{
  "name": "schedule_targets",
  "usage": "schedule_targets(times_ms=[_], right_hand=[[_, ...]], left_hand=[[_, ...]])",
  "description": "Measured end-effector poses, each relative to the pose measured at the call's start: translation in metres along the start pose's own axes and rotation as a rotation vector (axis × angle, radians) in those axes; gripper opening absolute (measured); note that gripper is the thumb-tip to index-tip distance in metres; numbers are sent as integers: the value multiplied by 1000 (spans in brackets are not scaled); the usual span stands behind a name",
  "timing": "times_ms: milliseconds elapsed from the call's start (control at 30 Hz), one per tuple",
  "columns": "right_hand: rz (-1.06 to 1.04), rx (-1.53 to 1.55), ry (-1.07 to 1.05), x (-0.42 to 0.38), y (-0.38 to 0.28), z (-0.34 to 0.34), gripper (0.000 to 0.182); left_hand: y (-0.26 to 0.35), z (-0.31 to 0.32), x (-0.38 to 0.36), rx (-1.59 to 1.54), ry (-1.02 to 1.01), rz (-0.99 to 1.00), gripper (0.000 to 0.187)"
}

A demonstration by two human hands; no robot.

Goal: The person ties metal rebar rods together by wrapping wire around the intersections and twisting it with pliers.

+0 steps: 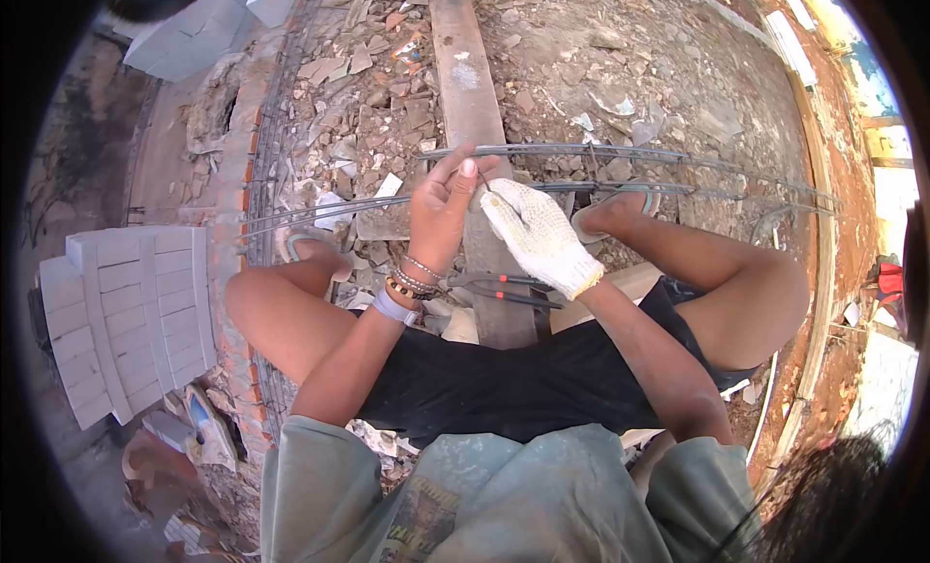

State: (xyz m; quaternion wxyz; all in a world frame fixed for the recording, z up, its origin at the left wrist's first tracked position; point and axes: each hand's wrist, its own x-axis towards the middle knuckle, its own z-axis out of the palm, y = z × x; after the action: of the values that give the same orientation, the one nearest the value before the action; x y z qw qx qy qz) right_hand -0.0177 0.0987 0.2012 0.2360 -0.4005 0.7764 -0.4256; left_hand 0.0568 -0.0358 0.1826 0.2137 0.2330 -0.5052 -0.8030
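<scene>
My left hand (pixel 444 209), bare and with bracelets at the wrist, has its fingers bent near the steel rods (pixel 368 204). A thin dark wire (pixel 484 180) shows between it and my right hand (pixel 533 232), which wears a white knitted glove. The gloved fingers are pressed together at the wire. Whether the left fingertips also pinch it is hard to make out. More long rods (pixel 668 157) run across to the right, with a tie loop around them. Pincers (pixel 499 285) with dark handles and red marks lie on the wooden plank (pixel 472 78) below my hands.
Grey blocks (pixel 131 311) are stacked at the left, with others (pixel 189 30) at the upper left. Broken rubble (pixel 572 69) covers the ground ahead. My bent legs flank the plank. A long timber edge (pixel 823 272) runs along the right.
</scene>
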Motion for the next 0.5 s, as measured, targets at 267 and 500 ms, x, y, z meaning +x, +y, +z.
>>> schedule_targets(times_ms=[267,500], right_hand=[[414,270,-100,-18,13,4,32],[676,348,-75,-11,68,30,36]], left_hand=[[-29,-13,5,350,-203,-2,37],[-83,-42,31,748,154,138,24]])
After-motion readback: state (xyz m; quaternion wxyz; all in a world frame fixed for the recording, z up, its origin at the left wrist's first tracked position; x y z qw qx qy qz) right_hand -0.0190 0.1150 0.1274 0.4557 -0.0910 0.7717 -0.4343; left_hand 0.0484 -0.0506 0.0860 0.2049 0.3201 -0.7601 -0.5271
